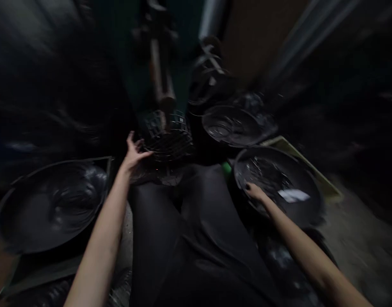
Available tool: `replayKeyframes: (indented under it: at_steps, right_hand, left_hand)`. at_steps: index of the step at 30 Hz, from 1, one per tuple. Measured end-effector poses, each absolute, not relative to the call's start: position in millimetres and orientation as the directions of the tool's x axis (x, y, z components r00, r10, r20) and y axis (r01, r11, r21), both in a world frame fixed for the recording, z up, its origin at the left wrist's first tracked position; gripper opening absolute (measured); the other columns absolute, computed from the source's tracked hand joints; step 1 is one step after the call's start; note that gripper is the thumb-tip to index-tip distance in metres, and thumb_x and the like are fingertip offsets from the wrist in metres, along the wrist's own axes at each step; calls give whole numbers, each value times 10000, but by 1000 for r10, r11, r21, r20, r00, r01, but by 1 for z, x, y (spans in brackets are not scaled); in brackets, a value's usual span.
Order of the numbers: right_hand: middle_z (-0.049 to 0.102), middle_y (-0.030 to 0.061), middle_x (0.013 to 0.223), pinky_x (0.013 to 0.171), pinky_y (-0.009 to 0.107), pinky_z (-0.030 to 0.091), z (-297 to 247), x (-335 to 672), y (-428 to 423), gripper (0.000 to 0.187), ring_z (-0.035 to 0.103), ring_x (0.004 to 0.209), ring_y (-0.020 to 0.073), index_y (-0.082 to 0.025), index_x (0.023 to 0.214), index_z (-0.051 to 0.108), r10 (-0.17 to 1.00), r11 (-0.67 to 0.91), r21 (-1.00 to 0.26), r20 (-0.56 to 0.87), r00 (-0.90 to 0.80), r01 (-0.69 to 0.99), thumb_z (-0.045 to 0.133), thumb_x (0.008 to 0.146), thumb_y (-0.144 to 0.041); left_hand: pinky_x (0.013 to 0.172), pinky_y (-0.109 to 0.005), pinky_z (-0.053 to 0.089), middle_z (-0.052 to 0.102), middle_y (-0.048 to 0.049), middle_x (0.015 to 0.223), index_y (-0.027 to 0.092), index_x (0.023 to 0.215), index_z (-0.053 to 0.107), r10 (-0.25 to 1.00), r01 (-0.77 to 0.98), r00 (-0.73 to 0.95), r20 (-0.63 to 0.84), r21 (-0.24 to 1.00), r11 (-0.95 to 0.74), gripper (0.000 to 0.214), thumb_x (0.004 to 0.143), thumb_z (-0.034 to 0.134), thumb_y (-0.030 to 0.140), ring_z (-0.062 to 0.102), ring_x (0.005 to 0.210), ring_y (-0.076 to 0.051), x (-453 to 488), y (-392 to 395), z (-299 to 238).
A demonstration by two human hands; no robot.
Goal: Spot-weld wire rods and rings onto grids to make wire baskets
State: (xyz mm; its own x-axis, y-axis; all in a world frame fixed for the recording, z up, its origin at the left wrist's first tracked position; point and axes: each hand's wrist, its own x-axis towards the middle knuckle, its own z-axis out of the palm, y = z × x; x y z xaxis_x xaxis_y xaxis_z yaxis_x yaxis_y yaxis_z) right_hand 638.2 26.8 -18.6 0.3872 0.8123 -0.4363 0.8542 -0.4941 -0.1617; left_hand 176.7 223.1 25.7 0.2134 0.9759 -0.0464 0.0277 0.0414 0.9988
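My left hand (133,154) is raised with its fingers spread and nothing in it. Just right of it stands a round wire cage (170,143) below an upright machine part (162,81). My right hand (256,192) is at the near-left rim of a wide dark basin (306,213), its fingers curled together. A small dark spot shows at those fingertips, too blurred to name. Inside that basin lie dark shiny loops (266,172) and a white scrap (293,195).
To the left, another wide dark basin (29,213) holds black coiled pieces (77,196). A third basin (230,123) sits farther back with similar loops. A yellowish crate edge (314,168) juts out at the right. My dark-clothed legs (196,221) fill the middle.
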Motion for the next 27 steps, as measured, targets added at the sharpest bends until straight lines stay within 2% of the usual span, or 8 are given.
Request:
replayKeyframes:
  at_steps: [2, 4, 7, 11, 14, 21, 24, 27]
  right_hand:
    - [685, 77, 1076, 913, 385, 517, -22, 652, 28, 295, 646, 988, 175, -165, 1041, 662, 755, -563, -116, -476, 452, 818, 583, 912, -419]
    - [672, 98, 1150, 946, 389, 492, -27, 670, 28, 335, 622, 1074, 201, -148, 1125, 652, 728, -605, -85, -463, 506, 792, 621, 889, -384]
    - [671, 145, 1170, 962, 355, 463, -31, 686, 31, 313, 602, 1129, 230, -156, 1130, 673, 738, -611, -70, -409, 536, 788, 649, 860, -312]
    - [669, 170, 1168, 978, 363, 438, -26, 682, 45, 247, 599, 1130, 251, -138, 1067, 694, 831, -525, -169, -312, 461, 834, 636, 841, -219]
    - [676, 142, 1163, 990, 336, 426, -24, 677, 64, 238, 606, 1103, 222, -135, 1061, 685, 884, -463, -297, -219, 412, 835, 587, 878, -252]
    - [678, 91, 1122, 771, 227, 485, -15, 693, 98, 372, 639, 863, 93, -154, 1248, 491, 833, -519, -484, -103, 544, 704, 231, 1022, -296]
    - [672, 76, 1113, 780, 190, 454, -8, 709, 86, 332, 616, 855, 58, -137, 1217, 497, 797, -582, -458, -155, 584, 672, 290, 1012, -297]
    - [670, 99, 1134, 900, 269, 459, -15, 712, 67, 246, 623, 964, 115, -104, 1092, 595, 757, -652, -351, -267, 596, 672, 528, 932, -278]
  left_hand:
    - [1178, -507, 255, 312, -178, 1535, 287, 1491, -36, 982, 77, 185, -30, 997, 15, 1437, 434, 929, 425, 314, 1439, -290, 175, 230, 26]
    - [1172, -526, 280, 469, -5, 1444, 458, 1424, 86, 980, 128, 200, 17, 991, -43, 1384, 343, 951, 456, 383, 1406, -248, 172, 244, 17]
    - [1169, -566, 286, 554, 175, 1309, 637, 1292, 162, 964, 179, 261, 56, 978, -105, 1243, 352, 956, 459, 450, 1362, -194, 169, 260, 1]
    - [1160, -597, 301, 550, 186, 1311, 669, 1268, 183, 966, 216, 251, 65, 969, -121, 1203, 355, 946, 497, 467, 1356, -207, 165, 259, -2]
    - [1159, -616, 286, 555, 201, 1302, 698, 1258, 193, 962, 240, 259, 91, 958, -156, 1166, 376, 935, 523, 467, 1357, -208, 166, 256, 1]
    - [1196, -568, 229, 422, 330, 1398, 808, 1178, 210, 911, 187, 377, 167, 949, -252, 1046, 440, 907, 560, 291, 1459, -152, 176, 251, 12]
    - [1185, -575, 243, 438, 319, 1391, 801, 1184, 215, 911, 197, 365, 193, 940, -279, 1040, 425, 897, 596, 314, 1449, -160, 179, 250, 14]
    - [1163, -592, 276, 461, 308, 1374, 809, 1175, 184, 920, 204, 334, 207, 937, -285, 1044, 429, 886, 610, 340, 1437, -171, 178, 249, 10]
